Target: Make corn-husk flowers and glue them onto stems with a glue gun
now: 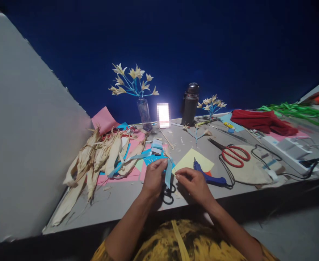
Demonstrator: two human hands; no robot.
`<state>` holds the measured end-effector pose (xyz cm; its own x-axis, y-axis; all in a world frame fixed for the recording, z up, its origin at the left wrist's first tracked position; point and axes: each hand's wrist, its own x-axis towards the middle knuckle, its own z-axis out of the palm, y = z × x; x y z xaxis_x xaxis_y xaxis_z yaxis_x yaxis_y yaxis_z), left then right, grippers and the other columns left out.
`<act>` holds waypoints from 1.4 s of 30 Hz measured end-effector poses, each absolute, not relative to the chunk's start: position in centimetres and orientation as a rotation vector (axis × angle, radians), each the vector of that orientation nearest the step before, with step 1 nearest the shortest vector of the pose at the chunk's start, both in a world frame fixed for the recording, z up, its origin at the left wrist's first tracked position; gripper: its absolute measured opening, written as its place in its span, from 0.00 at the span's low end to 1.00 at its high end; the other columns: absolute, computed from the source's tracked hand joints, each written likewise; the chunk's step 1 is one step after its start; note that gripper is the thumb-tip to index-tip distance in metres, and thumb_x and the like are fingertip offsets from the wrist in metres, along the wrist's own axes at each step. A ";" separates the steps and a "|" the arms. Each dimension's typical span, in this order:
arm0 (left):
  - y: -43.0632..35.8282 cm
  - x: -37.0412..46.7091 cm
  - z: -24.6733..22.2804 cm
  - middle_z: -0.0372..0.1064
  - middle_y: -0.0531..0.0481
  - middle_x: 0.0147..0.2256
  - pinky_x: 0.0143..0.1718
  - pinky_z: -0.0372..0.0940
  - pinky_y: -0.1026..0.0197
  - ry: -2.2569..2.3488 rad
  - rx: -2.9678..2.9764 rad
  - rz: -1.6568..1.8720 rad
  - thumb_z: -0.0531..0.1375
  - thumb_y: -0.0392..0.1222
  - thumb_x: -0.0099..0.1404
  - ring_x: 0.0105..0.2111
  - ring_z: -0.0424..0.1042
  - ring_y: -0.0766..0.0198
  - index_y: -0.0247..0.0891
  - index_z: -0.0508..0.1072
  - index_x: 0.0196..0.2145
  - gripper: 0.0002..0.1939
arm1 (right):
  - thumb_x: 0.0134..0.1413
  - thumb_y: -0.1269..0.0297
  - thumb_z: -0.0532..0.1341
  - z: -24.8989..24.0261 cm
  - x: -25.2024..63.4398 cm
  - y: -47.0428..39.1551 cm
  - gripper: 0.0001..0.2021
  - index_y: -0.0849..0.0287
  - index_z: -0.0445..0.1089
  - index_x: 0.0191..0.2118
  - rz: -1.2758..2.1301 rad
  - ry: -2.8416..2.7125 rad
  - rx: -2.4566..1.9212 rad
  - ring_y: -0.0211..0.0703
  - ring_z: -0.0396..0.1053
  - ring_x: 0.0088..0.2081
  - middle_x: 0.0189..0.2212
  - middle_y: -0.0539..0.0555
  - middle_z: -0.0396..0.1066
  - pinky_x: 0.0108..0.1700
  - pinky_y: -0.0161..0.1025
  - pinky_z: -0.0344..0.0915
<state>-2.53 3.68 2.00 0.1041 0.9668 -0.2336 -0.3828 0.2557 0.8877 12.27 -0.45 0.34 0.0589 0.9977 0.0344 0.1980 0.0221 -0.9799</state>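
My left hand point(154, 177) is closed in a pinch at the top of a light blue paper strip point(168, 175), which hangs down beside the fingers. A small pale husk piece seems to stick up just above that pinch. The fingertips of my right hand point(196, 184) are closed on the lower end of a thin wire-like stem point(173, 165) that slants up toward the left hand. Below the strip lie black-handled scissors point(168, 195), partly hidden. Just right of my right hand rests a blue glue gun point(208, 176) on yellow paper point(188, 159).
Dried corn husks point(94, 159) cover pink and blue paper at left. Behind stand a glass vase point(144, 114) of husk flowers, a dark flask point(190, 105) and a bright blurred light point(163, 115). Red-handled scissors point(236, 156), a power strip point(286, 152) and red cloth point(262, 121) lie right.
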 end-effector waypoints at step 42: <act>2.9 -2.1 2.1 0.72 0.50 0.26 0.29 0.64 0.66 0.849 0.707 1.059 0.74 0.44 0.45 0.24 0.68 0.69 0.34 0.77 0.29 0.16 | 0.45 0.53 0.70 0.6 11.2 0.8 0.15 0.61 0.74 0.24 1.382 -0.937 -1.057 0.32 0.58 0.19 0.18 0.48 0.68 0.23 0.31 0.56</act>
